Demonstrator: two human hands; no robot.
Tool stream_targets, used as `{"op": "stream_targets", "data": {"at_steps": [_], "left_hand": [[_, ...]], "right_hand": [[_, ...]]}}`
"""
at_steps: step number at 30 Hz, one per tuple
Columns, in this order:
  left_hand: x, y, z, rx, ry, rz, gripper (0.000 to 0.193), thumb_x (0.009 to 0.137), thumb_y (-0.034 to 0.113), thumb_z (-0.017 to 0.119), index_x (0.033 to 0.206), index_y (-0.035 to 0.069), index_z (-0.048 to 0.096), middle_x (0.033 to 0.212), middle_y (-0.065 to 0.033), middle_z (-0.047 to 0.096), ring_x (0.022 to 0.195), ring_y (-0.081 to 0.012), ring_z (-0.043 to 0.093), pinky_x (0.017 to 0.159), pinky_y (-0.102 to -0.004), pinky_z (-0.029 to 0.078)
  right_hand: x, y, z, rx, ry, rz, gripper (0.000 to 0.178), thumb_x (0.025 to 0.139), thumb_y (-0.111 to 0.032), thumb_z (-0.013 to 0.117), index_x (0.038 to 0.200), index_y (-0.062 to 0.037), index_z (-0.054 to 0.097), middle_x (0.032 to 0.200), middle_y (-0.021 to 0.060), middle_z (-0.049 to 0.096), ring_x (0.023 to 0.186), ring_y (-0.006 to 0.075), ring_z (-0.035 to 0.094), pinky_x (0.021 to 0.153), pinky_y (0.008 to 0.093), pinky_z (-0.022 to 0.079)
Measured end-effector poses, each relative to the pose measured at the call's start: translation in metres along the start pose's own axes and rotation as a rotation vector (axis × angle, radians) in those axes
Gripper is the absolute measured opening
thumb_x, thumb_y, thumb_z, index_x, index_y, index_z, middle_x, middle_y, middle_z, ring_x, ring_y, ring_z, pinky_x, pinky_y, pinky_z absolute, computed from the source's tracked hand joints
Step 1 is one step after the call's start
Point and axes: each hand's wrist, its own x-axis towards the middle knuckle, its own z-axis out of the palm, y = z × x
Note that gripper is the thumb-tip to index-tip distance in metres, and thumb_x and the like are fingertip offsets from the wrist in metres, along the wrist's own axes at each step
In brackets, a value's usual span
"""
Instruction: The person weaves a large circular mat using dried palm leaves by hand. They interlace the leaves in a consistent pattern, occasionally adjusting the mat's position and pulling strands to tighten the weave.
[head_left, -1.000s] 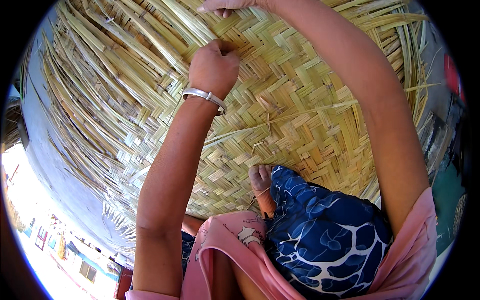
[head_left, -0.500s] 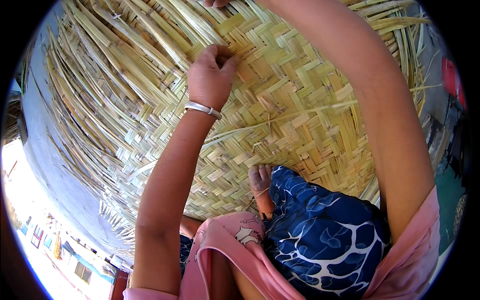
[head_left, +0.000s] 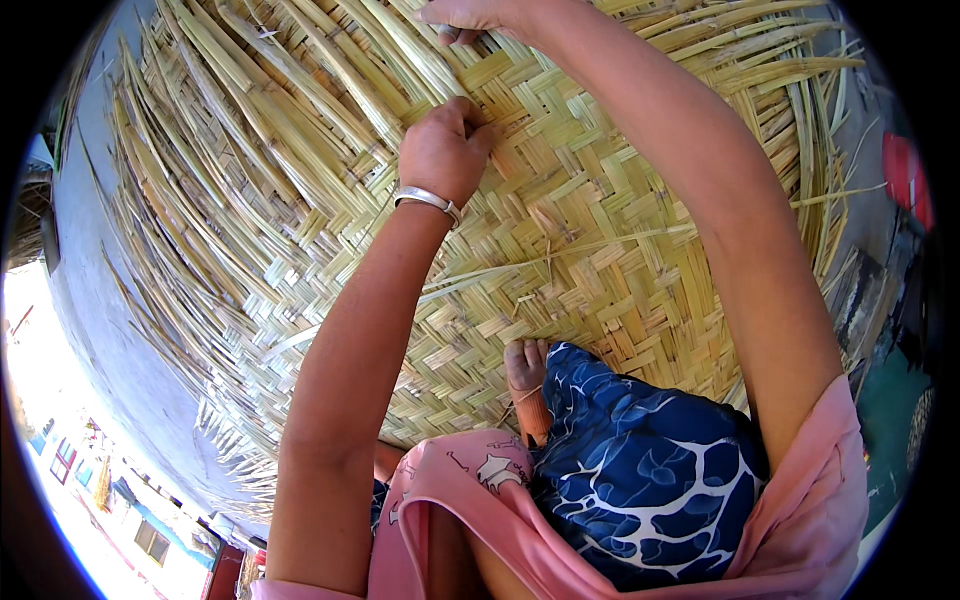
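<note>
Both hands work the woven mat [head_left: 600,270]. Left hand [head_left: 442,150] pinches a loose strip [head_left: 330,150] at the weave's edge. Right hand [head_left: 465,15] grips strips at the far edge.

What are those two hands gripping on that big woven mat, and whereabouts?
Left hand pinches a loose strip where it enters the woven mat. Right hand presses on strips at the mat's unwoven edge; its grip cannot be told.
</note>
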Motion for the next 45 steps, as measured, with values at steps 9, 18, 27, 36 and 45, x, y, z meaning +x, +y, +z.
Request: {"op": "stream_targets", "data": {"at_steps": [9, 18, 27, 36, 45], "left_hand": [[-0.007, -0.018, 0.009, -0.291, 0.22, 0.024, 0.026, 0.082, 0.011, 0.062, 0.106, 0.003, 0.056, 0.075, -0.0098, 0.064, 0.066, -0.021, 0.063, 0.062, -0.0327, 0.05], [0.023, -0.015, -0.012, -0.356, 0.266, -0.047, 0.04, 0.085, 0.009, 0.061, 0.119, -0.006, 0.047, 0.085, -0.0107, 0.063, 0.065, -0.0145, 0.065, 0.053, -0.0245, 0.052], [0.055, -0.017, -0.025, -0.626, 0.025, -0.193, 0.023, 0.079, 0.011, 0.069, 0.092, -0.005, 0.059, 0.072, -0.0049, 0.061, 0.06, -0.0106, 0.058, 0.052, -0.0214, 0.048], [0.049, -0.002, -0.009, 0.091, 0.344, -0.018, 0.028, 0.079, 0.018, 0.065, 0.099, 0.0, 0.058, 0.097, -0.0188, 0.06, 0.09, -0.0373, 0.059, 0.078, -0.0416, 0.048], [0.022, -0.005, 0.023, 0.235, 0.604, 0.222, 0.038, 0.081, 0.011, 0.063, 0.118, 0.006, 0.054, 0.117, -0.0178, 0.046, 0.099, -0.0312, 0.052, 0.084, -0.0394, 0.047]], "right_hand": [[-0.067, 0.028, 0.013, -0.294, 0.392, -0.334, 0.015, 0.078, -0.017, 0.06, 0.085, -0.0038, 0.06, 0.078, 0.0123, 0.063, 0.075, 0.0292, 0.062, 0.07, 0.0404, 0.048], [-0.154, 0.048, 0.05, -0.581, 0.363, -0.271, 0.034, 0.071, -0.021, 0.072, 0.099, -0.0086, 0.058, 0.106, 0.0063, 0.056, 0.098, 0.0262, 0.052, 0.084, 0.037, 0.044], [-0.153, 0.041, 0.064, -0.633, 0.418, -0.154, 0.047, 0.064, -0.021, 0.074, 0.106, -0.0112, 0.056, 0.114, 0.0056, 0.052, 0.106, 0.0255, 0.046, 0.09, 0.0407, 0.038], [-0.152, 0.045, 0.051, -0.588, 0.366, -0.169, 0.041, 0.067, -0.016, 0.07, 0.105, -0.0086, 0.055, 0.109, 0.0078, 0.054, 0.105, 0.0261, 0.049, 0.089, 0.0388, 0.039], [-0.112, 0.073, -0.053, -1.001, 0.678, -0.409, 0.018, 0.082, -0.016, 0.056, 0.098, -0.0081, 0.06, 0.108, 0.0092, 0.058, 0.103, 0.0255, 0.053, 0.091, 0.0385, 0.039]]}}
